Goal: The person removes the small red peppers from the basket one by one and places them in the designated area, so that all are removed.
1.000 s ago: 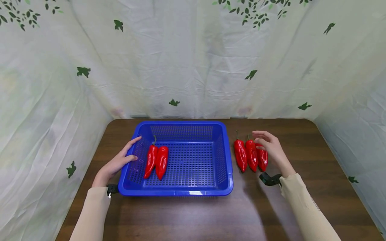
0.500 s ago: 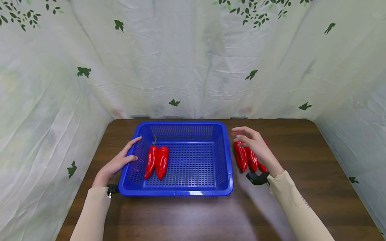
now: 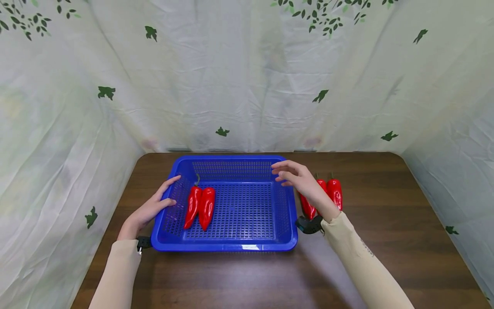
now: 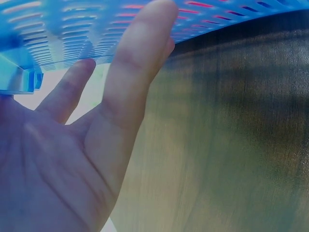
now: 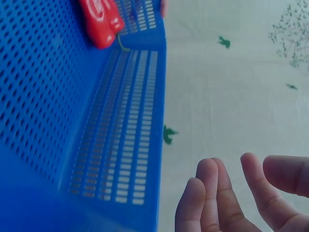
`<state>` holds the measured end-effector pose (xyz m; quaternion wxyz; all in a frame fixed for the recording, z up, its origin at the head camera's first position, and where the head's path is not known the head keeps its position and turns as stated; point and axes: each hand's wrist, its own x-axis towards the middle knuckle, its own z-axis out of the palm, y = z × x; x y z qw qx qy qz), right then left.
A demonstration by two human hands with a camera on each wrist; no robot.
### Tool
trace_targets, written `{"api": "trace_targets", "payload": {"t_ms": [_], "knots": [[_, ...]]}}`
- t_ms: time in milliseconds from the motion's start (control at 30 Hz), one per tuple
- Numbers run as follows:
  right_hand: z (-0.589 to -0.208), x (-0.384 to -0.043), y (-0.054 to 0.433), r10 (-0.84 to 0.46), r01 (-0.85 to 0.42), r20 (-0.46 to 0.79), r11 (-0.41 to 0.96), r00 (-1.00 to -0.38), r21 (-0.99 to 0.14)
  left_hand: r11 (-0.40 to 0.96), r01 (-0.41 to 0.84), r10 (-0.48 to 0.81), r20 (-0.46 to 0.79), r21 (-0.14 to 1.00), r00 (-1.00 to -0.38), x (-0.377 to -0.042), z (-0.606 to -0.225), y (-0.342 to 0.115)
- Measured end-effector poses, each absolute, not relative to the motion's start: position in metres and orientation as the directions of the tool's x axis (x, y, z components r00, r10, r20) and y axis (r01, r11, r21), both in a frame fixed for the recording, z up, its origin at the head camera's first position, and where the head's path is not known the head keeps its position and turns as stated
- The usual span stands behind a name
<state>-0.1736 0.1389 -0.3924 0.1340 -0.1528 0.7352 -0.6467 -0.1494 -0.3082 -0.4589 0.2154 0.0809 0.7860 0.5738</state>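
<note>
Two red peppers (image 3: 207,209) lie side by side at the left in a blue plastic basket (image 3: 231,247). My left hand (image 3: 148,212) rests at the basket's left rim with its fingers extended; the left wrist view shows its thumb (image 4: 137,58) in front of the slotted wall. Over the right rim hovers my right hand (image 3: 302,182), its fingers loosely bent. Nothing sits between its thumb and fingers (image 5: 207,188) in the right wrist view. To the right of the basket are three more red peppers (image 3: 335,193) on the table, partly hidden by that hand and wrist.
The brown wooden table (image 3: 231,283) carries the basket and peppers. A pale curtain (image 3: 247,86) with leaf and bird prints closes off the back and both sides. A black wrist camera (image 3: 308,224) juts out below the right hand.
My right hand has moved left from above the rightmost loose pepper, across the other two, to the basket's right rim. The left hand, basket and peppers have stayed in place.
</note>
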Motion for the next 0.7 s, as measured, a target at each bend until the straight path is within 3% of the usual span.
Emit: {"api": "trace_targets", "payload": {"t_ms": [333, 700], "knots": [[-0.391, -0.175, 0.107, -0.455, -0.076, 0.018, 0.111, -0.890, -0.991, 0.341, -0.106, 0.374, -0.239, 0.934, -0.896, -0.149, -0.460, -0.308], [-0.408, -0.175, 0.077, -0.461, -0.021, -0.043, 0.134, -0.886, -0.991, 0.330, -0.095, 0.379, -0.224, 0.939, -0.898, -0.149, -0.461, -0.309]]}}
